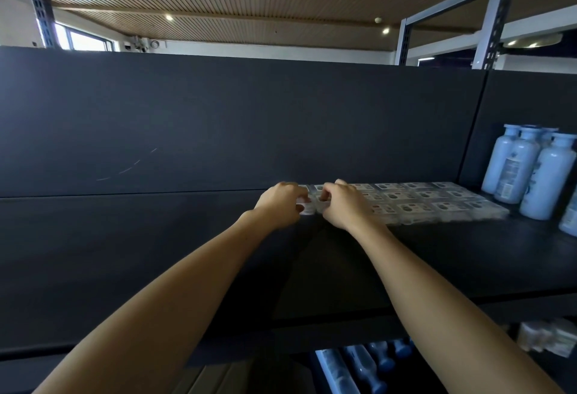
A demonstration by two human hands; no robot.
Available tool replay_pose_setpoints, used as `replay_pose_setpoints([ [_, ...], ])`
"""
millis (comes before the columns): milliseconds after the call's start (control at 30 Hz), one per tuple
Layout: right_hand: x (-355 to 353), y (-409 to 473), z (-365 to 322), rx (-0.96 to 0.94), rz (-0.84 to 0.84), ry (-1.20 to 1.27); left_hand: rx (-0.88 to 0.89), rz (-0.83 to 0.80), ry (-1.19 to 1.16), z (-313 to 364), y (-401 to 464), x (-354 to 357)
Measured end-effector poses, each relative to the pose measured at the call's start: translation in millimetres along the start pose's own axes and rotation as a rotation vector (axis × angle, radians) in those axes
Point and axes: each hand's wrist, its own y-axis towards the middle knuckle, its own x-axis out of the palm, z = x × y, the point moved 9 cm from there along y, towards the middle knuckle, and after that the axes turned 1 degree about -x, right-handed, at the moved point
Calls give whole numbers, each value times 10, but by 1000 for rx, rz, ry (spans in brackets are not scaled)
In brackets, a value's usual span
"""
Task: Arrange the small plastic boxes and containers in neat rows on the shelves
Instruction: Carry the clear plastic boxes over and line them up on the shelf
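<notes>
Boxes first: small clear plastic boxes (pixel 437 203) sit in a tidy block on the dark shelf (pixel 156 253), about three rows deep, running from the white bottles (pixel 515 171) on the right toward the middle. That stretch looks done. A wide run of shelf to the left of the block carries nothing yet, so I'd judge there's room for plenty more, with the job perhaps partway through.

Down at the working end, both hands are on the leftmost boxes. The left hand (pixel 281 203) has its fingers curled round a small box (pixel 304 207) at the row's edge; the right hand (pixel 342 204) pinches the neighbouring box (pixel 321 203), apparently squaring the two together. More stock shows blurred on the lower shelf (pixel 546 339).
</notes>
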Motion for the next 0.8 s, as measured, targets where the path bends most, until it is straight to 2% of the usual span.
replay_pose_setpoints([
  [167, -2, -16, 0, -8, 12, 7, 4, 17, 58, 105, -24, 8],
  [400, 6, -21, -2, -6, -15, 18, -66, -11, 25, 61, -23, 25],
  [600, 29, -6, -16, 2, -100, -19, -72, -61, 270, 195, -13, 71],
  [667, 51, -21, -29, 7, -165, -79, -95, -103, 228, 221, -38, 82],
  [800, 68, -146, -55, 37, -251, -180, -138, -199, -26, 183, -167, 63],
])
